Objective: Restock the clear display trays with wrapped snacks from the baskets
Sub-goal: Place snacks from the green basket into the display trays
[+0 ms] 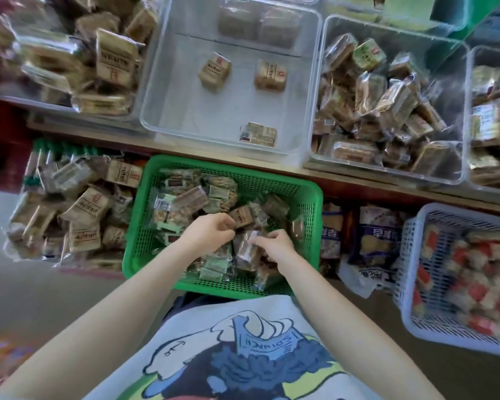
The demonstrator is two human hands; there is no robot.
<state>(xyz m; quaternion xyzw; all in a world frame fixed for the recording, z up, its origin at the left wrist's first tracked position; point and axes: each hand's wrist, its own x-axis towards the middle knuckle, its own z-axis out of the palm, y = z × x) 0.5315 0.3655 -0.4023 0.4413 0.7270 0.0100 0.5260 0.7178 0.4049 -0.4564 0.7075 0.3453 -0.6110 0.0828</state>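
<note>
On the far left, a clear tray [70, 67] on the shelf is heaped with tan wrapped snacks, and below it, on the floor side, a loose pile of similar packs [67, 220] lies beside the green basket [312, 203].

The green basket stands directly in front of the person, touching the shelf edge or very near it, and it is full of wrapped snacks [185, 203]. Both hands are inside it. The left hand [207, 232] has curled fingers and seems to pinch the edge of a dark wrapped pack; the picture is a little blurred there, so the grip is a judgement. The right hand [274, 245] is just beside it, fingers bent over a clear-wrapped brown pack [244, 252] and pinching its top. The two hands are close together but do not touch.

The tray to be filled, the nearly empty clear tray [168, 90], lies straight ahead and above the basket, beyond its far rim. It holds only three packs on its floor, well apart, so there is much open room. Its long axis seems to run away from the person. Both hands are about equally near; the move is probably a lift over the basket rim and the tray's front wall, which could catch a pack.

To the right, another clear tray [459, 116] is well filled, and a white basket [410, 255] with red-and-white packs stands lower right.
</note>
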